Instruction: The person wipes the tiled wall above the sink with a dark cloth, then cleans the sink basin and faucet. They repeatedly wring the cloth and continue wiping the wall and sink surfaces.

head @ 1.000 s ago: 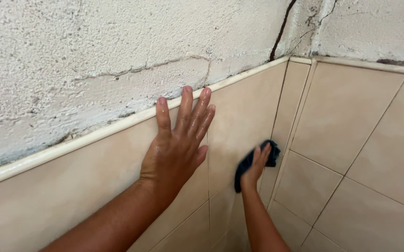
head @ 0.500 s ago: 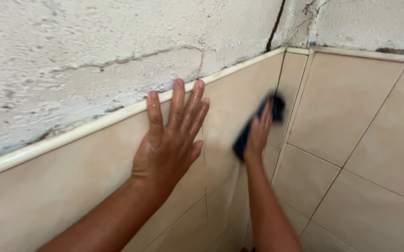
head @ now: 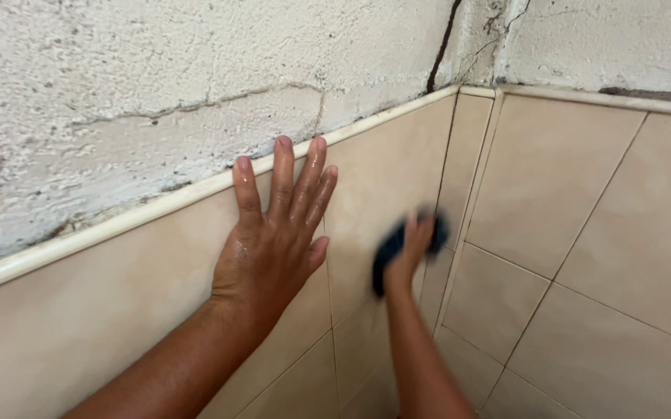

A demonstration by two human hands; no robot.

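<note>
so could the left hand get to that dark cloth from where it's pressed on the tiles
Probably yes. The left hand lies flat and open on the beige wall tile, and only bare tile separates it from the dark cloth. But the right hand covers most of the cloth.

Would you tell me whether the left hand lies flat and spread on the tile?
Flat and spread: the left hand presses its palm on the beige tile, fingers extended.

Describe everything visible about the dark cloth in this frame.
The dark cloth is a small, dark blue-black pad, soft-looking and motion-blurred. The right hand presses it flat against the beige wall tile near the corner, fingers spread over it. Only its edges show around the hand; its texture cannot be made out.
</note>
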